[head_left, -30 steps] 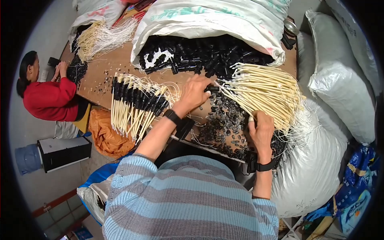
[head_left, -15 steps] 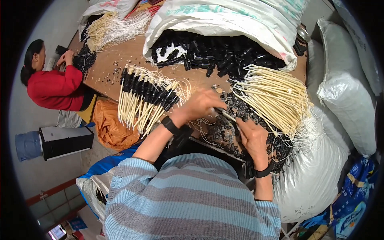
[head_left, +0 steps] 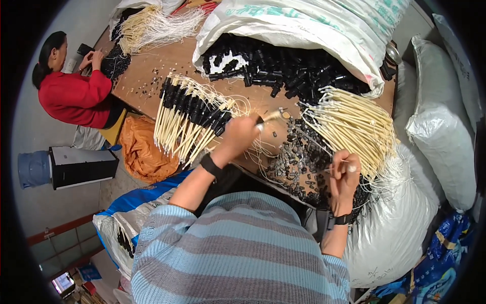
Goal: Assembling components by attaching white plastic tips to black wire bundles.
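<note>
My left hand [head_left: 241, 136] is closed around a dark tubular piece [head_left: 259, 120], and a blurred cream-coloured end [head_left: 273, 115] sticks out of it to the right. On the other side, my right hand [head_left: 346, 169] is raised with its fingertips pinched on a thin white cord [head_left: 330, 169]. Just beyond the right hand lies a thick bundle of cream rods [head_left: 354, 126] with white tips and trailing cords. Beside my left hand, a row of cream rods fitted with black sleeves [head_left: 195, 112] lies with thin cords looping from the sleeved ends.
Small black and clear plastic parts [head_left: 298, 162] are strewn between my hands. A large white woven sack [head_left: 304, 25] spills black tubular pieces [head_left: 268, 68] at the back. Filled sacks [head_left: 400, 228] crowd the right. A person in red [head_left: 73, 99] works at the table's far left.
My hands have moved apart: the left holds the dark piece, while the right has shifted right and up towards the rod bundle. The view has shifted slightly.
</note>
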A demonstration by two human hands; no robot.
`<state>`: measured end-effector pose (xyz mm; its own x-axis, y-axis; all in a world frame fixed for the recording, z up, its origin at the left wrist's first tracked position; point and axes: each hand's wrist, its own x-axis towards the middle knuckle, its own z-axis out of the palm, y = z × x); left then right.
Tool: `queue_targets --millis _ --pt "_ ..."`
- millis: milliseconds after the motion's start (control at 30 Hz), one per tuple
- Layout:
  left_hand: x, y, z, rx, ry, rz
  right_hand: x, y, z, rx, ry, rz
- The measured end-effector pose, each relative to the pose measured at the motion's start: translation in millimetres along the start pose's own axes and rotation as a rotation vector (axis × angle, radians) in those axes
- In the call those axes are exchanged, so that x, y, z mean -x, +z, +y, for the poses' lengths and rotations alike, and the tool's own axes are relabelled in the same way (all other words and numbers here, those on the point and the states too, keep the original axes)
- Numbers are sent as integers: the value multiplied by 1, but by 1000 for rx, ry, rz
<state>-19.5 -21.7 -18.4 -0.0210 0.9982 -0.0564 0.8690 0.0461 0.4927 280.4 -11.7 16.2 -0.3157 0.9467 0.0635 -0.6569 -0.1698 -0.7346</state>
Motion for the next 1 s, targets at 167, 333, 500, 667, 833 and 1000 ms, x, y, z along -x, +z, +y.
queue_targets --millis 167,333,500,667,833,1000 --pt "1 11 43 832 -67 -166 -5 53 45 1521 -55 -238" --pt "5 -6 49 562 35 -112 -2 55 47 1428 43 -44" --pt "13 9 36 297 252 34 -3 51 52 1564 -220 -20" --pt "17 3 43 257 279 2 -4 48 54 1545 -274 19" --pt "20 5 52 253 332 28 -1 48 56 1539 -211 -53" --pt "26 13 52 311 356 -57 5 48 57 1396 -169 -59"
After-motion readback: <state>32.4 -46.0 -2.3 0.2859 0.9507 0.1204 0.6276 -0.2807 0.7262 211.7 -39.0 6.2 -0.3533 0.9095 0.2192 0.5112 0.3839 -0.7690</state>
